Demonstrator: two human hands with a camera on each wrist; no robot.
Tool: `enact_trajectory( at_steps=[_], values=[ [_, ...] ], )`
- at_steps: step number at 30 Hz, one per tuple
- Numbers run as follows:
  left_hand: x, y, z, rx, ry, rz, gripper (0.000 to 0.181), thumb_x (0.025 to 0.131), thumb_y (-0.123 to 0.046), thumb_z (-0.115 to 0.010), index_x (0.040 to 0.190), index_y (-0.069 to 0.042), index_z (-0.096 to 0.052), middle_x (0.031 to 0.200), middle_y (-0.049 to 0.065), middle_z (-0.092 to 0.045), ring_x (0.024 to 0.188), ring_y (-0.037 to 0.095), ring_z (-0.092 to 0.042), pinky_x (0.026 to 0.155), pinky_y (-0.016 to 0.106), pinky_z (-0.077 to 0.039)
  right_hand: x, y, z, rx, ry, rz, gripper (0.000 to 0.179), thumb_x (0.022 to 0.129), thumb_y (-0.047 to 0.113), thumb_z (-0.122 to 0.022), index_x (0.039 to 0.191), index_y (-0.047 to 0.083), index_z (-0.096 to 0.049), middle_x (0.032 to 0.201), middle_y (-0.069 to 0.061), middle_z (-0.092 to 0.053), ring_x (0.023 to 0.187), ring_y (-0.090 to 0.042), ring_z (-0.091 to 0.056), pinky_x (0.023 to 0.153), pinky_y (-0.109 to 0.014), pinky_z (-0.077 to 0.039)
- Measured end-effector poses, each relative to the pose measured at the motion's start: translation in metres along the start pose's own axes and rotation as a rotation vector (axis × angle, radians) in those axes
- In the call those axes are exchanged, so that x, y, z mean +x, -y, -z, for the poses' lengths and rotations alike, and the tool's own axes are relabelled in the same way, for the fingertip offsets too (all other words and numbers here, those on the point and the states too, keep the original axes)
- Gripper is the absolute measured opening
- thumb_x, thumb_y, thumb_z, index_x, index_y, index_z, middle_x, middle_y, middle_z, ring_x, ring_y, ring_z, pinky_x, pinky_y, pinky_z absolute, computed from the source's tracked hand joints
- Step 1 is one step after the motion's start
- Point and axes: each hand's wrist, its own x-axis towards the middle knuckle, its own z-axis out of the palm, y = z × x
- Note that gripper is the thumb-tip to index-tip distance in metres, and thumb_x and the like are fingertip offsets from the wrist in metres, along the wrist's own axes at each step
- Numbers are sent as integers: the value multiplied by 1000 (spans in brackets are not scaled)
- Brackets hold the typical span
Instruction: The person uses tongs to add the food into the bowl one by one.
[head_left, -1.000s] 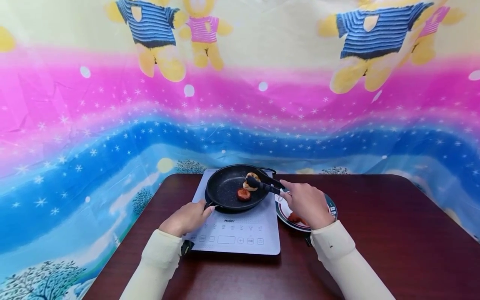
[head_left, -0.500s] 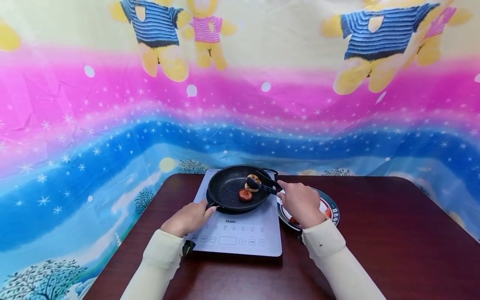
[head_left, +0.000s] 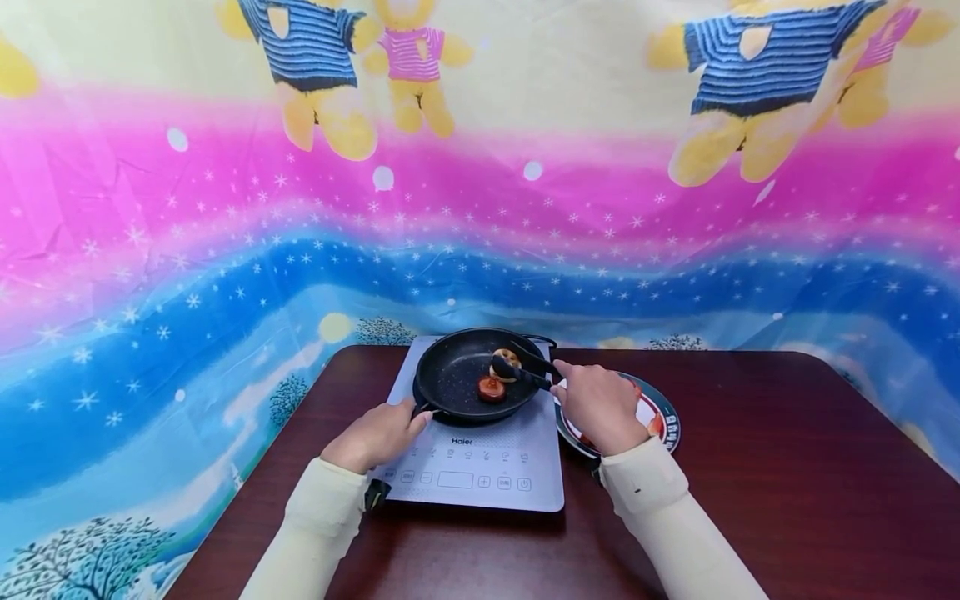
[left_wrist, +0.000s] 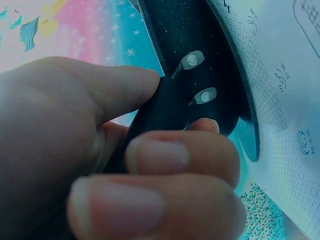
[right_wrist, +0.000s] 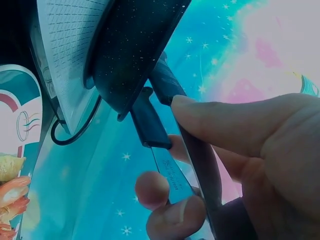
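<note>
My left hand (head_left: 378,437) grips the handle (left_wrist: 162,107) of a black speckled frying pan (head_left: 453,379), fingers and thumb curled round it. In my right hand (head_left: 603,408) is a pair of tongs (head_left: 534,377) with black ends; the right wrist view shows thumb and fingers pressing its arms. Those ends reach over the pan's right side to a pale, browned round slice with holes (head_left: 506,353). Whether they pinch it I cannot tell. Just in front of it lies a glossy red-brown round piece (head_left: 492,389) of food. The pan wall hides the food from both wrist views.
The pan sits on a white induction cooker (head_left: 465,479) with touch keys. Right of it, partly under my right hand, a green-rimmed plate (head_left: 670,421) bears orange shrimp pieces (right_wrist: 14,197). Behind the dark red table (head_left: 765,450) hangs a patterned cloth (head_left: 480,217). A black cable (right_wrist: 75,142) loops beside the cooker.
My right hand has shifted slightly left with the tongs, uncovering more of the plate. The tongs' ends stay at the pale slice. The left hand keeps its hold on the pan handle.
</note>
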Motion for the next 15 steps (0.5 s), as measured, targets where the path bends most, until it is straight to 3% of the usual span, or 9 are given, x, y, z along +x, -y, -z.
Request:
enact_trajectory(
  at_steps=[15],
  values=[
    [0,-1,0,12,-8,-11,50,102,-37,-46,137,-1,-47,109,17,-60,69,21,-53,58,37,-43,-1,0,2,15,9,-9,54,92,35,-65,143,20,-50,60,-4,-51,52,-24,-48,47,-36,-40]
  ],
)
